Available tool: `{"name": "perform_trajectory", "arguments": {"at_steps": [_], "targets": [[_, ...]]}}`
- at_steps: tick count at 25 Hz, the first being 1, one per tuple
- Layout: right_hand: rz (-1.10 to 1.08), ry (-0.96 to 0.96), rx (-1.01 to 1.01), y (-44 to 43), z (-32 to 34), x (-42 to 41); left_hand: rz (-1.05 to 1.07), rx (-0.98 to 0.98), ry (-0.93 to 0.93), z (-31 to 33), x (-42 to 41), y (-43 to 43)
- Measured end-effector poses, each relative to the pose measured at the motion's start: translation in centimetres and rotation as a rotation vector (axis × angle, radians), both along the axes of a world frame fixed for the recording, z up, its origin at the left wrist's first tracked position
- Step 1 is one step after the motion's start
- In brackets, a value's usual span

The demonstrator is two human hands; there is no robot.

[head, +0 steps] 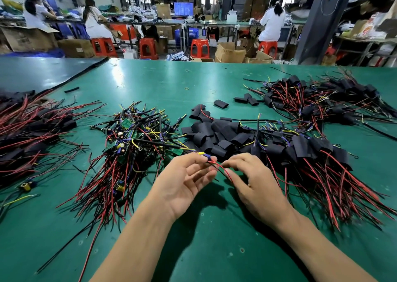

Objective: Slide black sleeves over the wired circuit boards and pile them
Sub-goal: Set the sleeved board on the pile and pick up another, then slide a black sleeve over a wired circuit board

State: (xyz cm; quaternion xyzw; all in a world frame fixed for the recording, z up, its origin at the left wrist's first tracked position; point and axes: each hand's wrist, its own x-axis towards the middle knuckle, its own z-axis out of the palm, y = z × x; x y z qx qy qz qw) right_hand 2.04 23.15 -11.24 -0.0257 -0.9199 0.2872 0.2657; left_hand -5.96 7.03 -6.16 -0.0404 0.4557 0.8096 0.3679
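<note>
My left hand (184, 182) pinches a wired circuit board (206, 157) at its yellow and blue end, just above the green table. Its red and black wires (223, 171) run down to my right hand (251, 178), whose fingertips pinch them. A heap of bare green boards with wires (133, 144) lies left of my hands. Loose black sleeves (217, 138) are heaped just beyond my hands. Sleeved boards with red wires (318, 153) are piled at the right.
Another pile of sleeved boards (322, 97) lies at the far right and one (32, 129) at the left edge. A few stray sleeves (221, 103) and a rubber band (187, 88) sit mid-table. People work at benches beyond the table's far edge.
</note>
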Motion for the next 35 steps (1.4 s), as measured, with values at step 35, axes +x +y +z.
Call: {"name": "perform_trajectory", "arguments": {"at_steps": [35], "targets": [[0.037, -0.298, 0.291, -0.8, 0.1, -0.2, 0.179, -0.455, 0.603, -2.0, -1.0, -0.3]]}}
